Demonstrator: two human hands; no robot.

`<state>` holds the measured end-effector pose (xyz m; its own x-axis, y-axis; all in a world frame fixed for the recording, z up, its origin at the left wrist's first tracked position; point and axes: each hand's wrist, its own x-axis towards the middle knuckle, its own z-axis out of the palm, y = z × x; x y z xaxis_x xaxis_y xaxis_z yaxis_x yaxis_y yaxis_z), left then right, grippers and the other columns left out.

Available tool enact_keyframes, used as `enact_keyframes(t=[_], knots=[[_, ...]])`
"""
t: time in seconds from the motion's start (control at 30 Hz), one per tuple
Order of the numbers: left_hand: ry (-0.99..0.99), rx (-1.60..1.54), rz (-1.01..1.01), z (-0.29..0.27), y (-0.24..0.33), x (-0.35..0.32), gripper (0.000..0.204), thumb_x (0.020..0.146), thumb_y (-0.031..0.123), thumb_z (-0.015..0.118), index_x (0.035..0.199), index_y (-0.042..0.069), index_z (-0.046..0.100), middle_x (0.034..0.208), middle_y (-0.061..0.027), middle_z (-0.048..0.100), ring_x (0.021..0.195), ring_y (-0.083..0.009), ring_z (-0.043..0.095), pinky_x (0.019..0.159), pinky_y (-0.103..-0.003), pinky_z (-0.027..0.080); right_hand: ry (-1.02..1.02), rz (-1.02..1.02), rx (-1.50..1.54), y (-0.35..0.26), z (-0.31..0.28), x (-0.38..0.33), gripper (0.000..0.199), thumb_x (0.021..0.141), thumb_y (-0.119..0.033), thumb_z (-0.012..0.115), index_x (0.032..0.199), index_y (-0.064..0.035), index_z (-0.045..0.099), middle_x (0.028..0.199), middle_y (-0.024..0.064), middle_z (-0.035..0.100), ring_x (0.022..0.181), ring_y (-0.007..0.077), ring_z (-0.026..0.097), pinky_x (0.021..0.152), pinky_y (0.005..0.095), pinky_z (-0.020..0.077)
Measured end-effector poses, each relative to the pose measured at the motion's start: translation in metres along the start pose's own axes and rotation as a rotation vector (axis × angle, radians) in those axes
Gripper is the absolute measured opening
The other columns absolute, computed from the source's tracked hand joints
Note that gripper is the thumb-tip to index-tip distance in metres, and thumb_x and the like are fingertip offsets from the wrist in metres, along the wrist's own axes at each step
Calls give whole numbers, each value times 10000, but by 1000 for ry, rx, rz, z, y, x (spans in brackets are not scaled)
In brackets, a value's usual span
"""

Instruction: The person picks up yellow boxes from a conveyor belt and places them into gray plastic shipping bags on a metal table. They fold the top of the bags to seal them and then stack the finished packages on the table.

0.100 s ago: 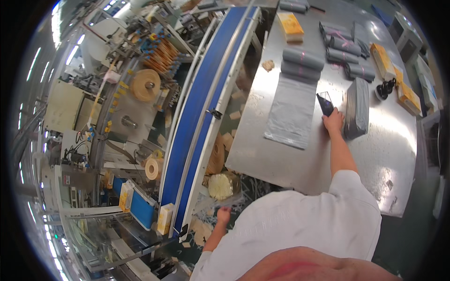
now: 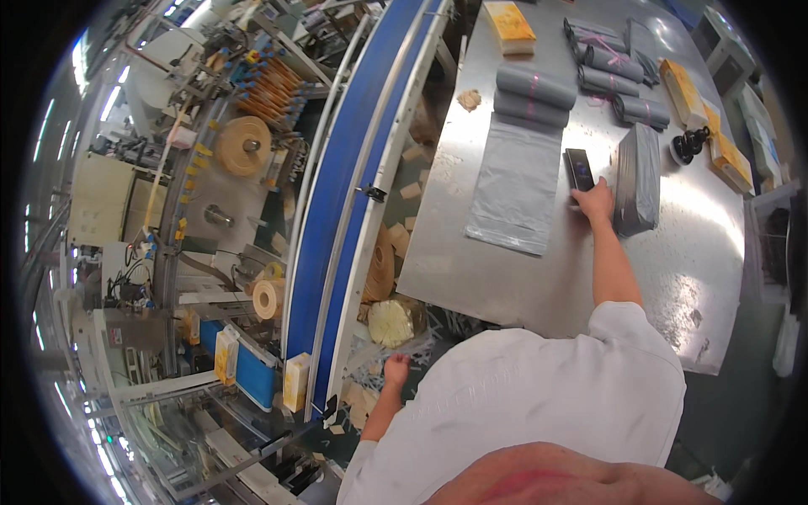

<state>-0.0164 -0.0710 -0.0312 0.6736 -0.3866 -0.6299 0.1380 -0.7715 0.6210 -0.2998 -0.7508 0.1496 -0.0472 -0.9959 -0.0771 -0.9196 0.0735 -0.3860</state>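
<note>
- A slim black rectangular handheld device (image 2: 579,169) lies flat on the shiny steel worktable (image 2: 539,278), between a flat grey plastic mailing bag (image 2: 515,195) and a stack of folded grey bags (image 2: 637,178).
- The right hand (image 2: 596,202) reaches out at full arm's length, its fingers laid on the near end of the device; whether they pinch it or only press on it, I cannot tell.
- The left hand (image 2: 394,369) hangs low beside the table's near edge, curled into a loose fist, holding nothing I can see.
- Rolled grey bags (image 2: 534,94) lie further back, with yellow cartons (image 2: 510,25) near the far rim.
- A long blue conveyor belt (image 2: 353,168) runs along the table's left side.
</note>
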Motion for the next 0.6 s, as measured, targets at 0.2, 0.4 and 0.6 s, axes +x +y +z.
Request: enact_keyframes(t=[0.2, 0.4, 0.6], knots=[[-114, 14, -67, -56, 0, 19, 177, 982, 207, 727, 1002, 32, 710, 780, -56, 728, 627, -160, 636, 587, -343, 509, -260, 82, 860, -55, 72, -82, 1060, 700, -437, 980, 1497, 40, 469, 1139, 139, 704, 1020, 215, 659, 933, 358, 535], [-137, 150, 92, -79, 40, 73, 199, 957, 191, 751, 1023, 4, 730, 850, -103, 755, 743, -196, 697, 710, -347, 558, -296, -93, 491, -229, 104, -129, 1042, 711, -489, 890, 1497, 29, 445, 1348, 250, 654, 1270, 381, 631, 1070, 431, 510], [-127, -52, 147, -116, 57, 109, 142, 974, 156, 727, 1003, 17, 718, 852, -69, 734, 740, -160, 677, 696, -313, 540, -128, -18, 87, -300, 148, -155, 876, 752, -508, 885, 1359, -3, 507, 1315, 209, 596, 1258, 392, 597, 1059, 461, 526]])
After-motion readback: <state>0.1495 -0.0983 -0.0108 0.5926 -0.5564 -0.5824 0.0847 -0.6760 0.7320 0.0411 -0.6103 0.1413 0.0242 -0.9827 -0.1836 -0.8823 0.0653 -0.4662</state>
